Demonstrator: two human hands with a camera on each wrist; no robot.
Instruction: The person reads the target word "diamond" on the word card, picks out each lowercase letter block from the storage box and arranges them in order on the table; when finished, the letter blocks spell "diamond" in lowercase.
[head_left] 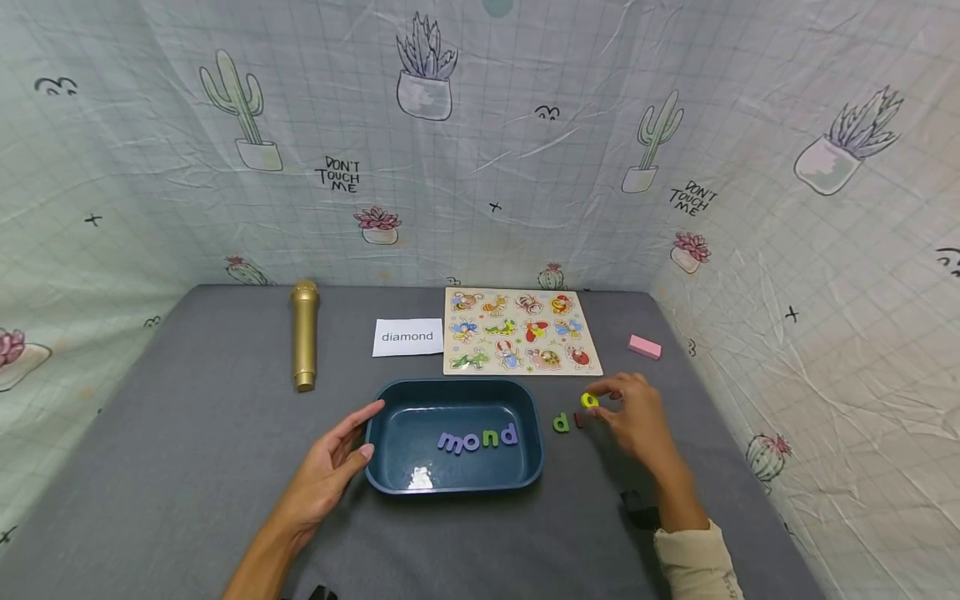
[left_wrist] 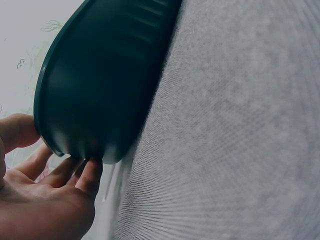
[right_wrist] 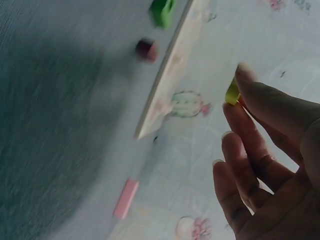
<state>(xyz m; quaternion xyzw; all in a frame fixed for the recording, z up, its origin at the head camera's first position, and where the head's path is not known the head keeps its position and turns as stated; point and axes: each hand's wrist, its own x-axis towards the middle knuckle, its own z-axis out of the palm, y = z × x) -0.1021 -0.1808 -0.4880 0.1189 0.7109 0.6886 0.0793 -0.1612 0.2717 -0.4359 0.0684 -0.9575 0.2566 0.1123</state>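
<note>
A blue tray lies on the table with the letters m, o, n and d in a row inside it. My left hand is at the tray's left end, its fairly straight fingers touching the outer wall and its thumb at the rim. Right of the tray, my right hand pinches a round yellow letter between thumb and forefinger, raised off the table in the right wrist view. Close beside it lie a green d and a small dark red letter.
Behind the tray are a card reading "diamond" and a wooden insect puzzle board. A gold microphone lies at the left, a pink block at the right. Patterned cloth surrounds the table's back and sides.
</note>
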